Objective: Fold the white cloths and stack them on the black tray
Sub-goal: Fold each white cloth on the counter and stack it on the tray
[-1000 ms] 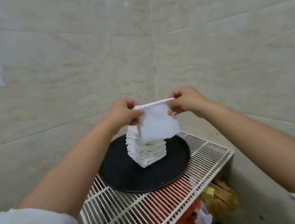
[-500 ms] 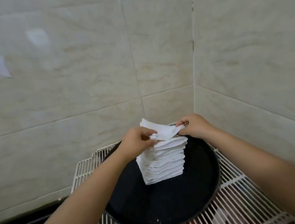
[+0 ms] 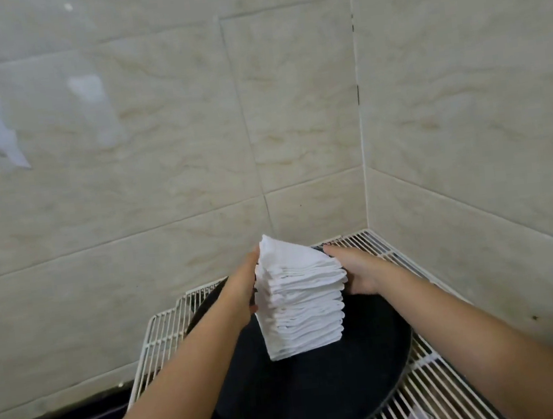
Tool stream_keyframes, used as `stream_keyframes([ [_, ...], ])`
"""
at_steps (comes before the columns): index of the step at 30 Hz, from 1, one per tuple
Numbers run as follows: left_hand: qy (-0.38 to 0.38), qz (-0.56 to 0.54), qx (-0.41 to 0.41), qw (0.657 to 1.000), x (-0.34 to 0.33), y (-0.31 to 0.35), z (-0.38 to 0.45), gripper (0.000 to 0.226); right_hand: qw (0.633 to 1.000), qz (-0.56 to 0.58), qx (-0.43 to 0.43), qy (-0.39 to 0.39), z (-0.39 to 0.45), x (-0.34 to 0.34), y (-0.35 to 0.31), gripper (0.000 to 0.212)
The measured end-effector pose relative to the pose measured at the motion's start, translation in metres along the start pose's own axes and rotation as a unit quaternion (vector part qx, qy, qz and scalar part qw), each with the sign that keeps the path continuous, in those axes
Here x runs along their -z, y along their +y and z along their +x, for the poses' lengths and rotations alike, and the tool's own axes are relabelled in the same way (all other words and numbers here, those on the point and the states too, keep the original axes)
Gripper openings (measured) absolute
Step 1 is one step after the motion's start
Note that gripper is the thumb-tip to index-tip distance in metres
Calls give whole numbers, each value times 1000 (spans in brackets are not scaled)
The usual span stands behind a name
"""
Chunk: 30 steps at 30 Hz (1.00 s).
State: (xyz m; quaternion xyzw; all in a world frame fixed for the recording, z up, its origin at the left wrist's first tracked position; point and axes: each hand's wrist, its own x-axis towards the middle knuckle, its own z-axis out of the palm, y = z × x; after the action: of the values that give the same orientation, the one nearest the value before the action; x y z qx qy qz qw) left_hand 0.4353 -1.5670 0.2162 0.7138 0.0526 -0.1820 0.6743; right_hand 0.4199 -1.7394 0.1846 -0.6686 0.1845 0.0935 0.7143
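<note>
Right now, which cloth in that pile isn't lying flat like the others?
The top cloth of the stack on the black tray: its far corner tilts upward, while those beneath lie level. The left hand and right hand press the pile's sides.

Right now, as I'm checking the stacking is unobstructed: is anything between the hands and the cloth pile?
Nothing visible. The left hand and right hand lie flat against opposite sides of the stack of white cloths, which stands directly on the black tray.
</note>
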Motion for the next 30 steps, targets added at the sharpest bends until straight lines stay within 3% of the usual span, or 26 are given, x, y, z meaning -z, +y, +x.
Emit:
stream_keyframes([
  [2, -42, -1, 31, 999, -1, -5, 5, 50, 1000, 14, 10, -24, -3, -4, -1, 37],
  [4, -46, -6, 25, 999, 0, -7, 3, 31, 999, 14, 19, -34, -6, -10, -4, 37],
  [7, -46, 3, 15, 999, 10, -15, -3, 39, 999, -6, 40, -28, -17, -21, -9, 36],
  [13, -31, -44, 9, 999, 31, -31, -17, 25, 997, -58, 40, -25, -31, -48, -2, 22],
  [18, -36, -67, 16, 997, 30, -43, -15, 32, 994, -97, 42, 21, -32, -51, 6, 54],
  [22, -53, -81, 45, 994, 30, -43, -16, 27, 995, -91, 20, 46, -36, -47, 12, 48],
  [27, -59, -77, 61, 993, 37, -39, -20, 24, 999, -42, 8, 15, -29, -55, 20, 48],
  [30, -45, -80, 61, 994, 48, -41, -21, 25, 996, -87, 17, 21, -27, -67, 19, 54],
])
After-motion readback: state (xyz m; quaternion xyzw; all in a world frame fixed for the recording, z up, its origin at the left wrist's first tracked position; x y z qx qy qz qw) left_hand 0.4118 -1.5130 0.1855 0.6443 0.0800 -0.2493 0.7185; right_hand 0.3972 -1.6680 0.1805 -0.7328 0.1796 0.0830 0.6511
